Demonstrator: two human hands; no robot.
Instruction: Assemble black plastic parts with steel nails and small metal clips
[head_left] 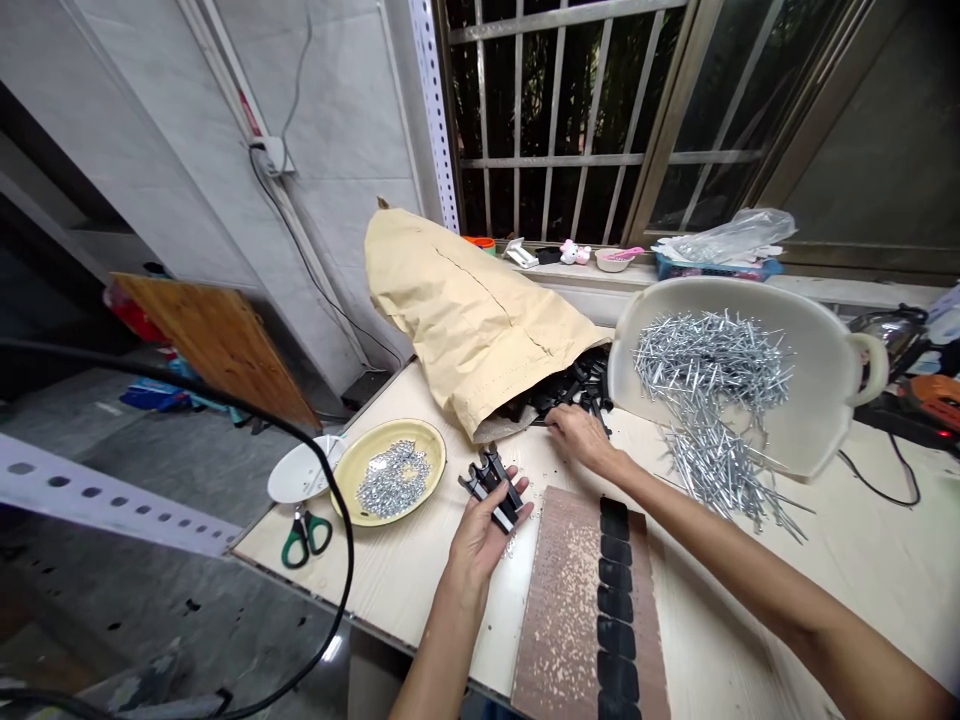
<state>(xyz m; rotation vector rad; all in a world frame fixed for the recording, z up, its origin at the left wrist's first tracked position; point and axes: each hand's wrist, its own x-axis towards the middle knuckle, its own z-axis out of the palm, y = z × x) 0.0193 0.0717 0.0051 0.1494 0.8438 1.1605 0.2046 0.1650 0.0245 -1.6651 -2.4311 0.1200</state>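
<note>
Several black plastic parts (493,487) lie in my left hand (480,535), held by the thumb and curled fingers above the table. My right hand (583,436) reaches to the mouth of a large brown paper sack (472,310). Its fingertips are among the loose black parts (581,380) that spill out there; whether they grip one is hidden. Just below the hands is a brown board (559,600) with a row of black rounded pieces (616,605) along its right side.
To the left stand a yellow dish (346,500) of small metal pieces, a white plate (296,472) and green-handled scissors (306,535). At the right, a tipped white basin (817,350) spills metal rods (720,470) onto the table. A black cable (346,520) crosses the left foreground.
</note>
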